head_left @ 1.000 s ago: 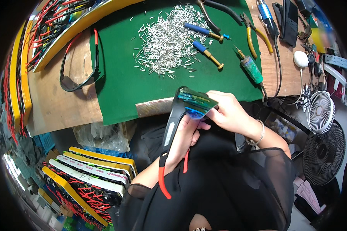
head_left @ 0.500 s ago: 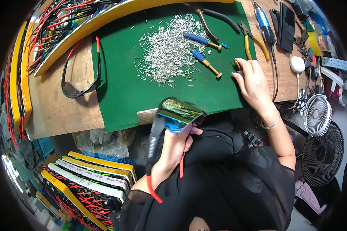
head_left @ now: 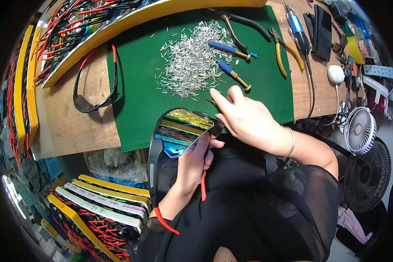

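My left hand [head_left: 194,163] grips a pair of sunglasses [head_left: 185,120] with a mirrored lens, black frame and red temple tips, held at the table's near edge. My right hand [head_left: 244,114] is closed beside the right end of the frame. A thin-tipped tool [head_left: 211,101] pokes out between its fingers, and the rest of it is hidden by the hand. Beyond the hands, a heap of small silvery pins [head_left: 190,63] lies on the green mat [head_left: 137,91]. Two blue-handled hand tools with brass ends, one [head_left: 222,47] above the other [head_left: 233,74], lie at the heap's right side.
Another pair of sunglasses [head_left: 94,105] sits on the wood at left. Dark-handled pliers [head_left: 249,22], yellow-handled cutters [head_left: 288,52] and a blue corded tool [head_left: 297,26] lie at upper right. A yellow-edged rack of glasses [head_left: 135,22] spans the back; several more racks [head_left: 105,205] stand lower left.
My right hand has moved left from the mat's right edge to beside the sunglasses. The sunglasses in my left hand have shifted left and turned, showing more of the lens.
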A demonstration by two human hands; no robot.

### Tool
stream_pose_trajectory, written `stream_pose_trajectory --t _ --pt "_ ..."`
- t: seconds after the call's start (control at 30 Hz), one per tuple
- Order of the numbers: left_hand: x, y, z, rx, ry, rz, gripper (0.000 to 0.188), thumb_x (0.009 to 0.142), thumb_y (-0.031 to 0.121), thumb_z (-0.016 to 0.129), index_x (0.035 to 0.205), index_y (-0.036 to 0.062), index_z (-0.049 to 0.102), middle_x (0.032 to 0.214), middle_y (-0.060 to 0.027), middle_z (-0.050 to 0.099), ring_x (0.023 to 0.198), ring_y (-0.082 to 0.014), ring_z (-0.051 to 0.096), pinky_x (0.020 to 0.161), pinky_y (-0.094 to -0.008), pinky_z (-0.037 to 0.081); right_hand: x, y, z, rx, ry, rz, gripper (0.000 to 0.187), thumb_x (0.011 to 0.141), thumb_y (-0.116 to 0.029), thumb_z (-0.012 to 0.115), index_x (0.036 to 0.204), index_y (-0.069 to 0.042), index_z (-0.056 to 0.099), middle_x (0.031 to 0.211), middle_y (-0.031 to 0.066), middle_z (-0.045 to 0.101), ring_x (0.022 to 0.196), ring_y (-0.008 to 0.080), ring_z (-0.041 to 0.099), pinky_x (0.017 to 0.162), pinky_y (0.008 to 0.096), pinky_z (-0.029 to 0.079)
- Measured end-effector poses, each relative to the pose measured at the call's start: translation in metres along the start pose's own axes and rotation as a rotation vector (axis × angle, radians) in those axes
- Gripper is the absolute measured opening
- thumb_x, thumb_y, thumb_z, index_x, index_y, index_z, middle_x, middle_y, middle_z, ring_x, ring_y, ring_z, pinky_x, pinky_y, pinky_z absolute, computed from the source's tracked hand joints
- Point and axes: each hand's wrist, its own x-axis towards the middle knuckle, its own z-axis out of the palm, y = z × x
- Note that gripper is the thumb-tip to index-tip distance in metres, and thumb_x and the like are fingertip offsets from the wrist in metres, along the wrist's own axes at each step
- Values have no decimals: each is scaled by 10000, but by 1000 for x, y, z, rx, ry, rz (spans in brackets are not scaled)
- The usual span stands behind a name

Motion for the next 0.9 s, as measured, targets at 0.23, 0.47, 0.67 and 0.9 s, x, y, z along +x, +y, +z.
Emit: stream_pose_trajectory --t 0.23,0.47,0.67,0.9 --pt "2 -19 -5 -119 -125 -99 253 933 268 444 905 30 526 777 -70 623 420 -20 352 371 -158 276 -21 18 -18 202 34 102 353 818 -157 556 1128 -17 464 871 169 474 639 300 571 576 360 493" --pt "1 -23 -5 -183 -166 -238 243 921 295 468 903 60 529 778 -58 612 428 -21 353 375 -149 268 -19 15 -4 142 75 129 323 798 -128 582 1111 -88 513 849 128 452 643 264 561 551 340 485" --pt "6 -27 -4 -131 -169 -276 263 918 296 473 916 43 545 788 -65 616 426 -24 351 374 -156 266 -20 14 1 54 93 65 367 748 -96 615 1108 -103 544 826 90 460 635 223 544 518 312 470" --pt "8 -23 1 -38 -106 -241 254 922 265 463 956 22 527 785 -41 613 429 -10 339 378 -147 262 -23 11 5 -10 151 125 374 740 -79 601 1105 -82 525 809 113 442 641 215 550 508 304 476"
